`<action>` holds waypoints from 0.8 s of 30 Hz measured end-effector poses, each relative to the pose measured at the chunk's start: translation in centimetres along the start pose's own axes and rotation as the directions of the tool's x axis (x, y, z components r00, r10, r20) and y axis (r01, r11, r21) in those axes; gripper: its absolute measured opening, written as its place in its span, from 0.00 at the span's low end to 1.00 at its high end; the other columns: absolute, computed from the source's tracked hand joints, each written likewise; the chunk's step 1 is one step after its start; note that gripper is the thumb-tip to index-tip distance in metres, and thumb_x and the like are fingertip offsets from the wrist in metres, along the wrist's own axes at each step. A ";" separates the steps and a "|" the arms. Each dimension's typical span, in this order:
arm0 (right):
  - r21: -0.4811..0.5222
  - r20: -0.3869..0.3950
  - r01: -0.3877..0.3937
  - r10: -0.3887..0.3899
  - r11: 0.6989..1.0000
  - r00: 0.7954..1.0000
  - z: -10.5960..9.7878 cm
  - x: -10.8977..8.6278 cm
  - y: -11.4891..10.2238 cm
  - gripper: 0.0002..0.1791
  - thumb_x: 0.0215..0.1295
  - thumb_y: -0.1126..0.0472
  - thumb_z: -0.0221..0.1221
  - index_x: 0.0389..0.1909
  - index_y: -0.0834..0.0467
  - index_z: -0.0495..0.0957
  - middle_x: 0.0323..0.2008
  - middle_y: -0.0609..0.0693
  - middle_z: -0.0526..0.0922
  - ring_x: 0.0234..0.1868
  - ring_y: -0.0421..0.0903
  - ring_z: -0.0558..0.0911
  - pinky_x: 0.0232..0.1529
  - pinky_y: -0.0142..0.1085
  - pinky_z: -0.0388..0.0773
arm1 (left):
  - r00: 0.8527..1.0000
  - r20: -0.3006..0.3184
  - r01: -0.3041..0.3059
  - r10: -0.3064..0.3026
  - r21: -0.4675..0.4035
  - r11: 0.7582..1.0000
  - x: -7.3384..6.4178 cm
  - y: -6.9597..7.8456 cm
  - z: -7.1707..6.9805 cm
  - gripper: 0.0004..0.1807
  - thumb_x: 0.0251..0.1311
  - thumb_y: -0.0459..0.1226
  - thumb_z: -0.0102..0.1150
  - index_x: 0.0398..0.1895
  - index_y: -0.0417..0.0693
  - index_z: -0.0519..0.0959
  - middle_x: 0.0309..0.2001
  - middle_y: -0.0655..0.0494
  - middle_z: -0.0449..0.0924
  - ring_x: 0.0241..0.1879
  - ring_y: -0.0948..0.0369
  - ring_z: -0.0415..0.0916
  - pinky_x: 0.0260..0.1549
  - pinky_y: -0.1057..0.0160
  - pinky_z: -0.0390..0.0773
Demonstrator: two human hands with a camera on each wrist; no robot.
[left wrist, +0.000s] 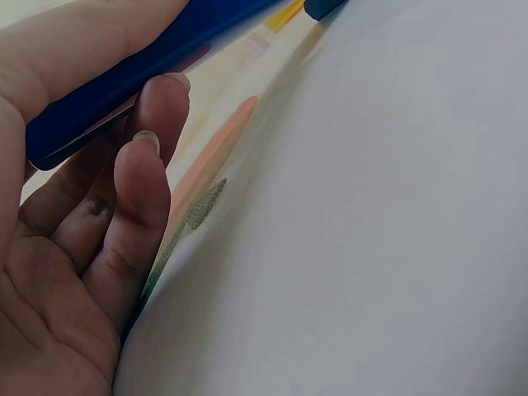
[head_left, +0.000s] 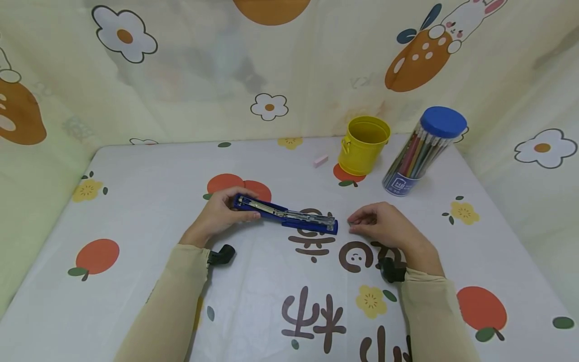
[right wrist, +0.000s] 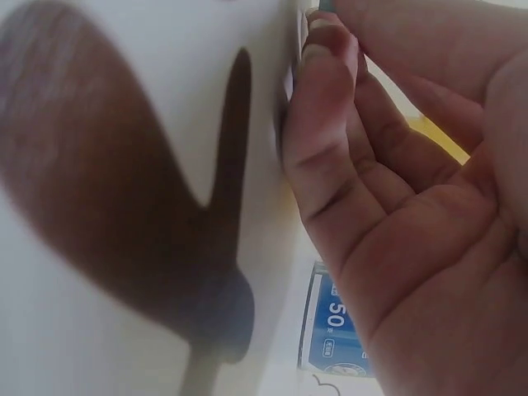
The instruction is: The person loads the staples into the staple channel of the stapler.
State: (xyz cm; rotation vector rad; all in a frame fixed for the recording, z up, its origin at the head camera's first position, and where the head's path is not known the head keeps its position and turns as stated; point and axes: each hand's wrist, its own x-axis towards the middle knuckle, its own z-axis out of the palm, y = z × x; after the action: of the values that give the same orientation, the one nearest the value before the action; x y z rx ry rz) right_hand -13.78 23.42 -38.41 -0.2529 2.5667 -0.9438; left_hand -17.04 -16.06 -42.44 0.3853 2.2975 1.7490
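Observation:
My left hand (head_left: 222, 212) grips one end of a blue stapler (head_left: 309, 221), thumb on the near side and fingers on the far side. The stapler is spread out nearly straight, its metal inner parts facing up, and its other end points right. In the left wrist view the blue stapler body (left wrist: 157, 70) runs between thumb and fingers. Just past the stapler's right end is my right hand (head_left: 384, 223), fingers bent and fingertips close to the thumb. In the right wrist view its fingers (right wrist: 326, 124) curl; I cannot tell whether the fingertips pinch something small.
A yellow bucket (head_left: 362, 156) stands at the back, with a small pink block (head_left: 320, 161) to its left. Right of the bucket is a clear jar of pencils (head_left: 413, 158) with a blue lid. A patterned cloth (head_left: 149, 211) covers the table, and a curtain (head_left: 194, 100) hangs behind.

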 end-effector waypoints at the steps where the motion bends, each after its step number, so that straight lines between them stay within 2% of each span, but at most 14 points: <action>1: 0.001 0.001 0.000 0.000 1.000 1.000 0.0 0.0 0.0 0.14 0.66 0.57 0.68 0.50 0.58 0.85 0.38 0.48 0.84 0.38 0.48 0.77 0.48 0.42 0.76 | 1.000 0.001 0.002 -0.002 -0.001 1.000 0.0 0.0 0.0 0.25 0.49 0.38 0.80 0.53 0.48 0.84 0.47 0.49 0.82 0.42 0.51 0.75 0.34 0.65 0.75; 10: 0.037 -0.005 0.006 -0.005 0.999 1.000 0.0 -0.2 -0.6 0.15 0.68 0.56 0.67 0.51 0.56 0.83 0.41 0.49 0.83 0.42 0.49 0.78 0.51 0.44 0.76 | 1.000 0.001 -0.003 0.003 0.001 1.000 0.0 -0.1 0.0 0.26 0.50 0.38 0.80 0.54 0.48 0.83 0.48 0.50 0.82 0.44 0.50 0.76 0.36 0.64 0.77; 17: 0.067 -0.080 0.081 -0.076 0.994 0.994 0.2 -0.2 -1.9 0.16 0.66 0.53 0.68 0.50 0.56 0.84 0.39 0.48 0.83 0.42 0.49 0.78 0.52 0.45 0.76 | 1.000 -0.001 0.022 -0.022 0.011 1.000 0.0 -0.1 0.0 0.26 0.50 0.39 0.80 0.55 0.49 0.83 0.49 0.50 0.82 0.45 0.50 0.76 0.38 0.63 0.77; 24: 0.080 -0.130 0.169 -0.157 0.982 0.979 1.4 0.4 -2.8 0.13 0.64 0.57 0.70 0.48 0.56 0.87 0.38 0.48 0.83 0.41 0.48 0.79 0.51 0.44 0.79 | 0.999 -0.002 0.038 -0.038 -0.004 0.999 0.0 0.0 0.1 0.27 0.52 0.35 0.78 0.57 0.47 0.82 0.51 0.50 0.81 0.47 0.51 0.75 0.39 0.63 0.76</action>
State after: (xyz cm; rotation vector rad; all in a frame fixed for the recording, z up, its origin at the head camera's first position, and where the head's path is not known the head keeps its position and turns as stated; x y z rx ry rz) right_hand -13.47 20.37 -37.68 -0.3960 2.6378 -1.1667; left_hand -17.04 -15.95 -42.47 0.3371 2.2878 1.7362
